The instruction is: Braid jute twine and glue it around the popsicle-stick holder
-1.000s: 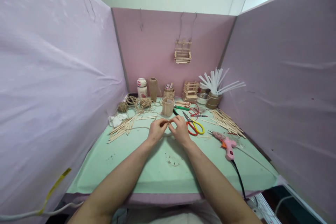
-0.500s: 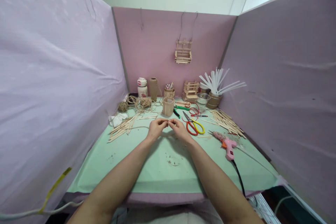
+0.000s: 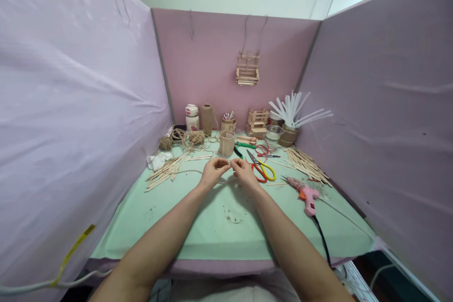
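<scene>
My left hand (image 3: 212, 173) and my right hand (image 3: 244, 172) meet over the middle of the green table (image 3: 219, 226), fingertips pinched together on a thin strand of jute twine (image 3: 191, 171) that trails off to the left. Both hands are closed in a pinch. What sits between the fingertips is too small to make out beyond the twine. A small stick-built cup (image 3: 226, 143) stands just behind my hands.
Red and yellow scissors (image 3: 261, 169) lie right of my hands, a pink glue gun (image 3: 305, 194) with black cord further right. Piles of wooden sticks (image 3: 165, 170) lie left and right (image 3: 305, 161). Jars, twine coils (image 3: 191, 138) and white sticks (image 3: 293, 109) line the back wall.
My hands stayed together over the table's middle and shifted slightly; the fingers worked the twine, with the right hand's pinch now a little tighter against the left.
</scene>
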The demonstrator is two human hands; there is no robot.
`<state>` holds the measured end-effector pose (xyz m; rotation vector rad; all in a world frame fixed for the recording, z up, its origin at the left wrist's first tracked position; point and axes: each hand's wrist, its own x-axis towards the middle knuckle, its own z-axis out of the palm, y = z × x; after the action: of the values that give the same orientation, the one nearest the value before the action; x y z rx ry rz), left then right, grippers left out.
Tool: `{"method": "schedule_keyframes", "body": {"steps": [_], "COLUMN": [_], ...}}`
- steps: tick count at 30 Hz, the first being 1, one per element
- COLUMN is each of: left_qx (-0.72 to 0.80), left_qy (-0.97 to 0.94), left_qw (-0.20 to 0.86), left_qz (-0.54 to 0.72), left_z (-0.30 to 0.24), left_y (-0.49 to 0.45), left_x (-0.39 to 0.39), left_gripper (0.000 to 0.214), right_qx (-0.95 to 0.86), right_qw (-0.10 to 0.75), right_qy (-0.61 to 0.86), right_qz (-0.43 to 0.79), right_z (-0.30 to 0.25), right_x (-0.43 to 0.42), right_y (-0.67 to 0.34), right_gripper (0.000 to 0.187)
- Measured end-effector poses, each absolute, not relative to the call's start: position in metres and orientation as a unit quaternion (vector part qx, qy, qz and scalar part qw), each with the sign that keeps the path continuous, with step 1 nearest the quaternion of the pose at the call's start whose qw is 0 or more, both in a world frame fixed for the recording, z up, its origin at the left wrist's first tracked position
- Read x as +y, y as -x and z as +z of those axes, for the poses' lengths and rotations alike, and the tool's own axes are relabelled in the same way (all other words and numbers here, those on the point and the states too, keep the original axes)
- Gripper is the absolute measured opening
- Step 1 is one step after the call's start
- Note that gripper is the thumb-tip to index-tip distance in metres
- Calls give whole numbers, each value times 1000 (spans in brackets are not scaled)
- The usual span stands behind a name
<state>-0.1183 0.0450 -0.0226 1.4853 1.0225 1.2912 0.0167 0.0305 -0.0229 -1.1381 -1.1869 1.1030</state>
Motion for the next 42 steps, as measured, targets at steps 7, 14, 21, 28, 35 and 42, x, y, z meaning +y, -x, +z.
{"method": "schedule_keyframes", "body": {"steps": [7,14,21,28,35,42], "left_qx": [415,389,383,393,409,430], "left_qy": [-618,-608,-594,-654,-611,-618], "left_qw": [420,435,429,361,391,369], "left_qz": [519,538,563,536,553,545], "left_z": [-28,-27,-25,-22,-26,-26], "left_y": [118,115,115,115,116,118], "left_x": [48,44,41,37,40,41], "left_gripper": [20,21,29,21,30,24], "right_qx": [-540,-576,-579,-579,-634,-659], "right_qw": [548,550,553,540,557,538], "right_qy": [502,508,517,534,500,500], "right_qz": [395,330,304,296,195,160], "right_z": [-28,-27,-25,-29,-26,-27], "right_x": [32,32,28,30,27,24], "right_y": [-15,-14,-12,-13,-13,-11], "right_gripper": [29,28,26,23,9,14]}}
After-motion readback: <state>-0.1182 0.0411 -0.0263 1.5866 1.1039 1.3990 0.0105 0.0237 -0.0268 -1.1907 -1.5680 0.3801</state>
